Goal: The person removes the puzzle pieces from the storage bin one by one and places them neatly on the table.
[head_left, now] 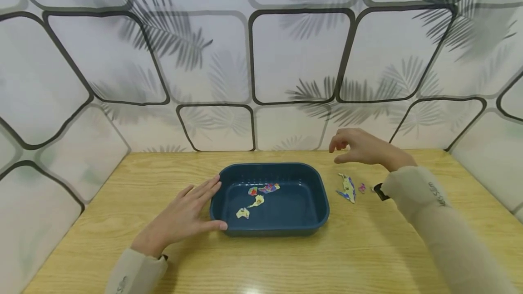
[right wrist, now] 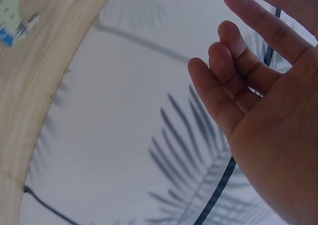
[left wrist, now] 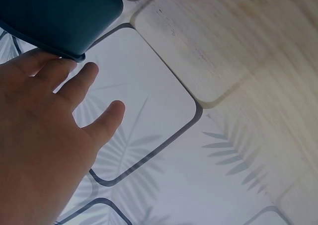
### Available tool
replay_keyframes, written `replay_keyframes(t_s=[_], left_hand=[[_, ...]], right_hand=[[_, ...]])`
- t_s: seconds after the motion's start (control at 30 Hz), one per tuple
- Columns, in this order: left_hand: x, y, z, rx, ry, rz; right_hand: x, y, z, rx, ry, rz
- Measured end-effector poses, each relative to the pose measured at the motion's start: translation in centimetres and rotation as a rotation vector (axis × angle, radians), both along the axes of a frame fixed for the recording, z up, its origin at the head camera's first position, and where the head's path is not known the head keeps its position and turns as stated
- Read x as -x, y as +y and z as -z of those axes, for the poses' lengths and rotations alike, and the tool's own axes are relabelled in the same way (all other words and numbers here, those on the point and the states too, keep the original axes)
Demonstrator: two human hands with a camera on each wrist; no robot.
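My left hand (head_left: 185, 214) rests at the left end of a dark blue rectangular tray (head_left: 278, 231), fingers spread along the rim and thumb at the near corner. In the left wrist view, fingertips of the left hand (left wrist: 47, 106) touch the tray's edge (left wrist: 64, 21). Inside the tray lie several small torn paper scraps, among them a cream one (head_left: 243, 213) and a red-and-blue one (head_left: 269, 188). Raised above the table to the right, my right hand (head_left: 361, 146) holds nothing, its fingers loosely bent. Below it lies a larger cream-and-blue torn scrap (head_left: 347, 188).
A tiny pink scrap (head_left: 362, 188) lies just right of the larger one, near the right sleeve. The wooden table (head_left: 184, 267) meets a wall covering (head_left: 294, 58) printed with leaves and rounded outlines at its back and sides.
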State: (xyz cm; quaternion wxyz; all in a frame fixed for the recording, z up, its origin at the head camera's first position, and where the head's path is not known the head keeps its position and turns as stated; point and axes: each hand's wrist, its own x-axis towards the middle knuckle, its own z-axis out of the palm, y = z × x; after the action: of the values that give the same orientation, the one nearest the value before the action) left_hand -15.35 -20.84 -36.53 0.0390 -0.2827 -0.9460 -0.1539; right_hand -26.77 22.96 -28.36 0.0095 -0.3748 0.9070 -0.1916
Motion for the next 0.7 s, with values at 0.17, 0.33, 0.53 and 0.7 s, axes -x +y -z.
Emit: replay_keyframes(t_s=[0.17, 0.33, 0.53, 0.7], left_hand=[[0.0, 0.0, 0.0, 0.005, -0.002, 0.001], [-0.1, 0.0, -0.1, 0.002, 0.0, 0.002], [-0.2, -0.1, -0.1, -0.003, 0.006, 0.002], [-0.1, 0.0, -0.1, 0.0, 0.01, 0.005]], right_hand=[[0.4, -2.0, 0.0, 0.003, -0.01, -0.035], [0.5, -4.0, 0.1, 0.001, -0.032, -0.056], [0.6, -6.3, -0.1, 0.01, -0.067, -0.1], [0.5, -7.8, -0.2, -0.015, -0.086, -0.106]])
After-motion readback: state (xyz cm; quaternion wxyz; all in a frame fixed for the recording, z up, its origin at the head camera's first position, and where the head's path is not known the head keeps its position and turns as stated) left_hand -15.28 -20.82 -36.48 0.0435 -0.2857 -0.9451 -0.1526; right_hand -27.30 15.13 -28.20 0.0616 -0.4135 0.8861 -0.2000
